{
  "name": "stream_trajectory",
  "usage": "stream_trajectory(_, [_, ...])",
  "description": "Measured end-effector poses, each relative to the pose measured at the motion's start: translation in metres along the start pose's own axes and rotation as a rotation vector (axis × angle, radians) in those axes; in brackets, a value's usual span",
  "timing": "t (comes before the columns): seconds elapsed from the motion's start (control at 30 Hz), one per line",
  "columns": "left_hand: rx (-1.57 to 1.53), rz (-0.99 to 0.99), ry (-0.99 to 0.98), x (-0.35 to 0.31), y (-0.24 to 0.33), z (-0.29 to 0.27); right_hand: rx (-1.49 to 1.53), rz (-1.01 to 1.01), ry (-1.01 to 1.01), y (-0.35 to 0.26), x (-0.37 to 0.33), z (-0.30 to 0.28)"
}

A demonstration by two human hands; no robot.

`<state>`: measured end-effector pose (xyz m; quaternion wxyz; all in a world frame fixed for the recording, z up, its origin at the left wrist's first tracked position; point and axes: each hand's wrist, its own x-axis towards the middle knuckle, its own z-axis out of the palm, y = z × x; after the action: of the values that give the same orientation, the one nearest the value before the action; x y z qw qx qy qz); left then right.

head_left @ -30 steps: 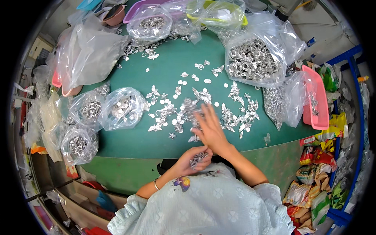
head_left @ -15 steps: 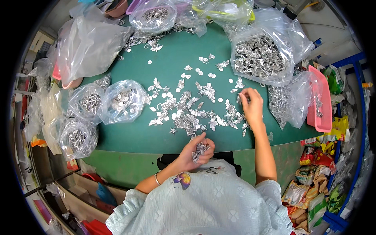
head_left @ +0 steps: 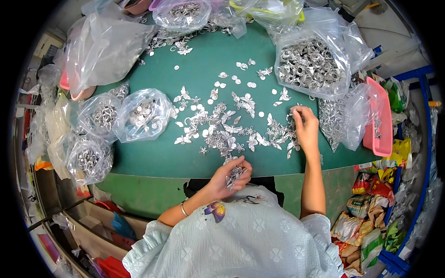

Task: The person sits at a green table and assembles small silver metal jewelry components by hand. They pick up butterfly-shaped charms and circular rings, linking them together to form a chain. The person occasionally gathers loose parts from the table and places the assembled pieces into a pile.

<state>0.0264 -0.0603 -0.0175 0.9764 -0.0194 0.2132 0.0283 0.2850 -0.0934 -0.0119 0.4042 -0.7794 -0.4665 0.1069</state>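
Observation:
Close to my body, at the table's near edge, my left hand (head_left: 228, 180) is cupped around a handful of small silver metal charms (head_left: 235, 176). My right hand (head_left: 306, 125) is at the right end of a loose pile of silver charms (head_left: 218, 132), its thumb and fingers bent together. Anything between those fingertips is too small or hidden to make out. Butterfly and open flower shapes show in the pile, with small round discs (head_left: 251, 85) scattered beyond it.
A large clear bag of silver rings (head_left: 309, 65) lies at the far right, beside a pink tray (head_left: 381, 120). Open bags of metal parts (head_left: 144, 116) stand on the left of the green table (head_left: 194, 60). More bags (head_left: 183, 14) line its far edge.
My right hand has shifted slightly right and nearer to me along the end of the pile. The left hand keeps its handful in nearly the same place. The view has shifted slightly.

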Motion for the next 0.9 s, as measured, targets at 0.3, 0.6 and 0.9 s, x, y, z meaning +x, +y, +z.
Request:
stream_trajectory(0.3, [-0.032, 0.007, 0.000, 0.002, -0.001, -0.005, 0.799, 0.435, -0.178, 0.015, 0.002, -0.017])
stream_trajectory(0.6, [-0.039, 0.010, 0.007, 0.002, -0.001, -0.006, -0.381, -0.193, 0.077, -0.006, -0.004, -0.025])
stream_trajectory(0.9, [-0.014, 0.005, 0.021, 0.003, -0.001, -0.002, -0.200, -0.121, -0.184, -0.007, -0.018, -0.022])
